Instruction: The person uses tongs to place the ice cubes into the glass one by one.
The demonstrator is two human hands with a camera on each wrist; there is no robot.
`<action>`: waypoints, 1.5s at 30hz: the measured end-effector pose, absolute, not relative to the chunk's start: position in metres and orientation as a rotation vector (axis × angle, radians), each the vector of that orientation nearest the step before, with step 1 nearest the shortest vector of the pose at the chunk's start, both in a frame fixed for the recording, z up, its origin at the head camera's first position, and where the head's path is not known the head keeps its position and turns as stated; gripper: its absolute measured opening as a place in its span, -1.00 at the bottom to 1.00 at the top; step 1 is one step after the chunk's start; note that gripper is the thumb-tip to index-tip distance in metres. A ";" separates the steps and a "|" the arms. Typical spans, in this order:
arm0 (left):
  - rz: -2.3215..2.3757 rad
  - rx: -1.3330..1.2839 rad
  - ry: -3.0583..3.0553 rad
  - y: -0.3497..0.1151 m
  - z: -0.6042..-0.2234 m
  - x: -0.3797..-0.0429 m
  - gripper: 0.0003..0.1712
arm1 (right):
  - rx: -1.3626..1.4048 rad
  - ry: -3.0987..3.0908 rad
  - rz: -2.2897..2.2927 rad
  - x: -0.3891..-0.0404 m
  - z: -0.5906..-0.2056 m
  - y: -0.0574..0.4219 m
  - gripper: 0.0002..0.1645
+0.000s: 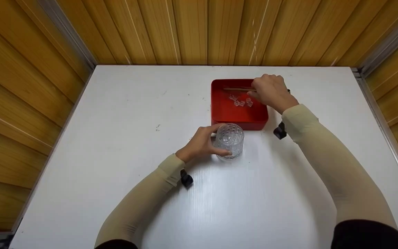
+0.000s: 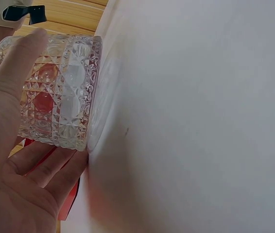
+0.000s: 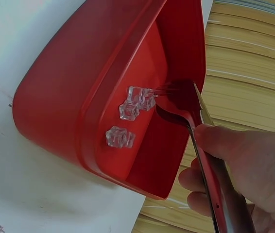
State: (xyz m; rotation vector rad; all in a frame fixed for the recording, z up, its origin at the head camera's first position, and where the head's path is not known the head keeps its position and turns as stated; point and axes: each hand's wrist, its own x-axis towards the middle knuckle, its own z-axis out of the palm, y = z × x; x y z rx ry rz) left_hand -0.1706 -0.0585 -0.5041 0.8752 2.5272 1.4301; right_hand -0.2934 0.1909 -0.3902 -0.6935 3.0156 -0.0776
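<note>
My left hand grips a clear cut-glass tumbler that stands upright on the white table, its thumb and fingers around the sides. Whether anything lies inside the tumbler I cannot tell. Over the right side of a red square box, my right hand holds metal tongs. One tong end looks like a fork, the other like a spoon, and both reach down into the box. Several clear ice-like cubes lie on its floor. The tong tips are right by the upper cubes; whether they pinch one is unclear.
The white table extends around the box and tumbler. Wood-patterned panels rise behind it and at both sides, with metal framing at the corners. The box's raised walls surround the cubes.
</note>
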 end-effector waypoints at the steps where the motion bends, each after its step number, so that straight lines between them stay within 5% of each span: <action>1: 1.432 0.878 2.527 -0.058 -0.504 -0.171 0.00 | -0.690 3.016 -0.069 -0.293 -0.390 0.190 -0.67; 45: 1.460 0.877 2.492 -0.057 -0.504 -0.169 0.02 | -0.694 3.008 -0.109 -0.287 -0.391 0.205 -0.68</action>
